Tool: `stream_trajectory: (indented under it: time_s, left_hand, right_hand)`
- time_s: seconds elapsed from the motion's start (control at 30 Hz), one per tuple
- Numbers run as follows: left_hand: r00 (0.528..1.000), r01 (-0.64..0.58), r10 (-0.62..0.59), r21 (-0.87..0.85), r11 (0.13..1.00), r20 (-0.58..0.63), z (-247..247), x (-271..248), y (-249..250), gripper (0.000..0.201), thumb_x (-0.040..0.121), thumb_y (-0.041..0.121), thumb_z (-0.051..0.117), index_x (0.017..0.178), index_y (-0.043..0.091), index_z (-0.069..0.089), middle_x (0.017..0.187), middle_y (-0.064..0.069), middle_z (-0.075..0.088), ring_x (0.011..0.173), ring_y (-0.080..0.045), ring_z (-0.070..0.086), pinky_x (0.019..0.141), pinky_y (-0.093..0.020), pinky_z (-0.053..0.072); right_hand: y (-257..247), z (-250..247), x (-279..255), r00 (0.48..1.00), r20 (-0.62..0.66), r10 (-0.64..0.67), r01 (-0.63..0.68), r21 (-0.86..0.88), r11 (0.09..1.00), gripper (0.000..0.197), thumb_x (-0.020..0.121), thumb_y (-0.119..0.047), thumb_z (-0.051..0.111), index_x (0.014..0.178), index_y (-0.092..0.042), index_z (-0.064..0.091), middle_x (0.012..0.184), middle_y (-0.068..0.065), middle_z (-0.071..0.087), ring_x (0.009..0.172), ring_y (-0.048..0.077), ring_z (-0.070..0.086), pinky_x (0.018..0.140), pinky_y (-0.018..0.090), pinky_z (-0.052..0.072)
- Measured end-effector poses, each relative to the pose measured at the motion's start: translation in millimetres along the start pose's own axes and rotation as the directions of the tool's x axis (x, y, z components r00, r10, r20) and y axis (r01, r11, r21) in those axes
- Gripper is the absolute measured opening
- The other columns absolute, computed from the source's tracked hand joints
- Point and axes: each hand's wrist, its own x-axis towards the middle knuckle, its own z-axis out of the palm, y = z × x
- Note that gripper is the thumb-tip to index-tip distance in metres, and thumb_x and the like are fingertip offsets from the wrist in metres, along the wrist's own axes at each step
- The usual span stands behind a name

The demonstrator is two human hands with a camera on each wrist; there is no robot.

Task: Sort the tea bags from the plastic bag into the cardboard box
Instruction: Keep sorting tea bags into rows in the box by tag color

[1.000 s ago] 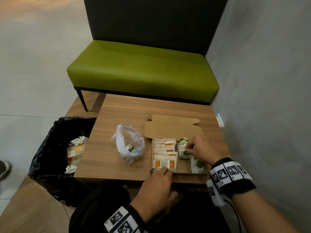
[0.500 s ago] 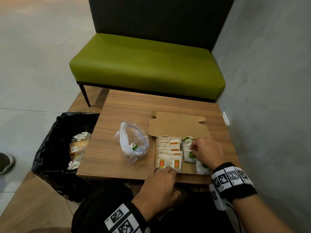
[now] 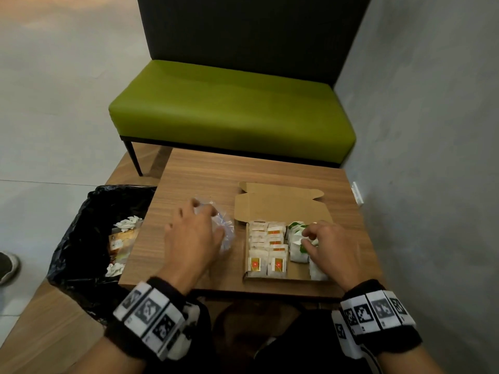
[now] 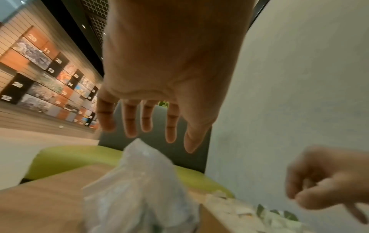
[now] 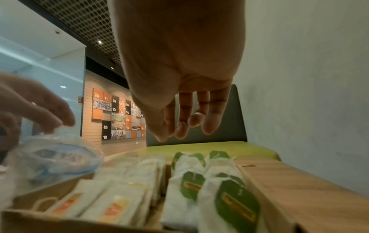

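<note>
My spread left hand (image 3: 193, 238) may crumple the plastic bag (image 3: 225, 233); my right hand (image 3: 328, 248), fingers loose, could topple tea bags (image 3: 297, 244).

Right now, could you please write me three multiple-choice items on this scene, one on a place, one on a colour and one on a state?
1. Where does the plastic bag lie?
A. on the table, left of the cardboard box
B. inside the box
C. on the bench

2. What colour are the tags on the tea bags under the right hand?
A. blue
B. green
C. purple

3. How does the left hand stand?
A. curled in a fist on the bench
B. gripping the box lid
C. fingers spread over the plastic bag

Answers: 1 A, the head view shows the bag on the wood beside the box. 2 B, the right wrist view shows green tags in the box's right rows. 3 C, the left wrist view shows straight, spread fingers above the bag.
</note>
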Motion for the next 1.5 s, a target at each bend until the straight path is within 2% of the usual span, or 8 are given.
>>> stream_trajectory:
  time_s: [0.17,0.43,0.6,0.77,0.93,1.07,1.37,1.5]
  left_hand:
    - [0.985,0.091,-0.084,-0.043,0.995,0.152,3.3,14.4,-25.5,0.043,0.089,0.030,0.068,0.130,0.020,0.057,0.126,-0.006,0.062,0.107,-0.022,0.061,0.087,-0.033,0.049]
    - [0.986,-0.068,0.115,-0.346,0.936,0.118,-14.4,-34.2,-30.9,0.047,0.085,0.007,0.068,0.129,0.021,0.062,0.126,0.004,0.065,0.114,-0.011,0.060,0.101,-0.025,0.045]
    - [0.969,-0.159,0.220,-0.401,0.902,0.111,-21.1,-58.9,-34.7,0.050,0.083,0.013,0.072,0.130,0.028,0.060,0.129,0.014,0.060,0.119,-0.004,0.055,0.102,-0.028,0.047]
    - [0.964,-0.219,0.238,-0.152,0.964,0.120,-24.4,-72.7,-32.7,0.060,0.085,0.022,0.065,0.142,0.022,0.046,0.135,0.007,0.051,0.119,-0.015,0.055,0.097,-0.023,0.041]
    - [0.953,-0.277,0.289,-0.126,0.952,0.086,-29.8,-86.7,-21.1,0.060,0.089,0.023,0.061,0.145,0.022,0.039,0.139,0.006,0.046,0.104,-0.017,0.061,0.082,-0.027,0.049]
    - [0.940,-0.318,0.333,-0.159,0.935,0.075,-28.8,-95.6,-13.5,0.062,0.090,0.021,0.061,0.146,0.022,0.037,0.141,0.007,0.043,0.090,-0.014,0.062,0.071,-0.021,0.045]
    - [0.941,-0.317,0.334,-0.196,0.928,0.058,-24.4,-103.0,-7.1,0.065,0.087,0.018,0.065,0.146,0.019,0.038,0.140,0.004,0.045,0.080,-0.009,0.059,0.063,-0.013,0.035]
    - [0.940,-0.315,0.335,-0.210,0.926,0.067,-22.9,-105.8,-4.3,0.064,0.090,0.019,0.063,0.148,0.019,0.036,0.143,0.004,0.042,0.084,-0.013,0.061,0.067,-0.017,0.041]
  right_hand:
    - [-37.3,-0.4,-24.1,0.996,-0.044,-0.079,0.086,0.204,0.975,0.019,0.093,-0.040,0.060,0.106,-0.031,0.070,0.104,-0.014,0.065,0.097,0.005,0.053,0.076,0.022,0.044]
    - [-100.0,-2.7,-49.8,0.993,0.040,-0.113,0.053,0.698,0.715,0.025,0.091,-0.044,0.064,0.114,-0.038,0.072,0.116,-0.015,0.045,0.110,-0.005,0.047,0.086,0.012,0.043]
    - [-112.1,-7.1,-56.8,0.983,0.124,-0.134,0.021,0.651,0.759,0.041,0.091,-0.028,0.068,0.132,-0.034,0.062,0.119,-0.017,0.058,0.085,-0.012,0.052,0.074,0.003,0.036]
    - [-110.1,-6.5,-69.8,0.984,0.127,-0.125,0.043,0.512,0.858,0.050,0.094,-0.024,0.062,0.143,-0.030,0.051,0.106,-0.008,0.052,0.103,0.008,0.050,0.085,0.014,0.035]
    - [-105.6,-9.2,-79.7,0.976,0.128,-0.176,0.102,0.447,0.889,0.053,0.095,-0.026,0.062,0.145,-0.036,0.046,0.127,-0.010,0.049,0.114,0.009,0.050,0.094,0.020,0.041]
    - [-99.5,-13.2,-83.5,0.958,0.147,-0.247,0.162,0.430,0.888,0.048,0.094,-0.029,0.064,0.139,-0.041,0.052,0.148,-0.010,0.035,0.129,0.014,0.046,0.105,0.030,0.045]
    - [-89.9,-12.7,-85.2,0.975,0.079,-0.209,0.140,0.515,0.846,0.015,0.090,-0.028,0.070,0.103,-0.033,0.064,0.145,-0.012,0.042,0.134,0.013,0.044,0.106,0.032,0.043]
    - [-89.7,-14.1,-85.6,0.950,0.194,-0.243,0.134,0.452,0.882,0.026,0.091,-0.037,0.067,0.117,-0.037,0.065,0.152,-0.014,0.034,0.135,0.014,0.042,0.107,0.035,0.042]
